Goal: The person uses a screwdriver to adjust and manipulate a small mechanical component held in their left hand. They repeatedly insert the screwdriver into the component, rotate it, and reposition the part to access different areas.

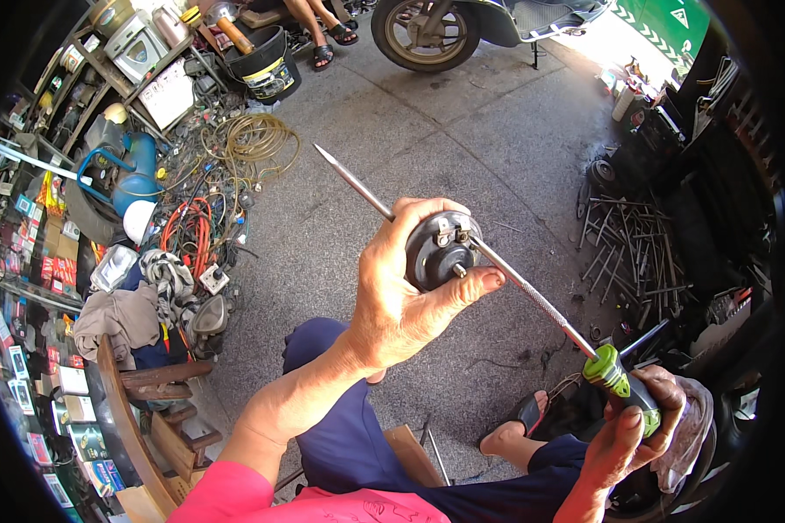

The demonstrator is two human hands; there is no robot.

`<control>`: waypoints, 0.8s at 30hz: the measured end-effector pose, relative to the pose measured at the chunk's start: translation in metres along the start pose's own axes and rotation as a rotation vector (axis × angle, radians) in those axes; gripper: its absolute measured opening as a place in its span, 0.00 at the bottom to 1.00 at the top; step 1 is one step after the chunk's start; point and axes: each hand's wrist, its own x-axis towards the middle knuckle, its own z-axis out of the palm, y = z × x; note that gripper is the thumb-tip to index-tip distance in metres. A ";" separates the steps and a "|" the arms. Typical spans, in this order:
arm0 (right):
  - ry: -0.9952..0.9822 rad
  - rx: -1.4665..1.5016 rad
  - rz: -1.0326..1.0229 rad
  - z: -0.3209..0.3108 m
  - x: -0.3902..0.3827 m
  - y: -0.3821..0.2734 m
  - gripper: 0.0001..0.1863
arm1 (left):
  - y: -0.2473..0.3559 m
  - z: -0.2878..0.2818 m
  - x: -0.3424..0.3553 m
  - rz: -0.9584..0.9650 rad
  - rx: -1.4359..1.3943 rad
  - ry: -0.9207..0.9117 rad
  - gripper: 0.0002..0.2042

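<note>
My left hand [392,305] is raised over the floor, its fingers wrapped round a black disc-shaped horn [427,261] with metal terminals and a small stud on its face. A pointed steel rod [353,181] sticks out past the same hand's knuckles, up and to the left; how it is held there is hidden. Lower right, my right hand [632,436] grips a screwdriver by its green and black handle [609,375]. Its long, partly knurled shaft [532,292] slants up to the horn, where its tip meets the rim beside the terminals.
Cables and a coiled hose [249,139] lie at left, near shelves and small boxed goods. A wooden chair [118,401] stands lower left. Many metal rods [624,253] are heaped at right. A scooter [432,35], a black bucket [266,70] and another person's feet [323,54] are at the back.
</note>
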 end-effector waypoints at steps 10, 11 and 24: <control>0.011 -0.023 0.044 0.005 0.003 -0.002 0.26 | -0.005 -0.001 0.001 0.140 0.065 0.010 0.25; 0.006 -0.027 0.054 0.005 0.003 -0.002 0.26 | -0.005 -0.001 0.001 0.144 0.074 0.017 0.26; 0.033 0.019 0.052 0.006 0.002 0.000 0.25 | -0.004 0.001 -0.002 0.067 0.026 0.130 0.27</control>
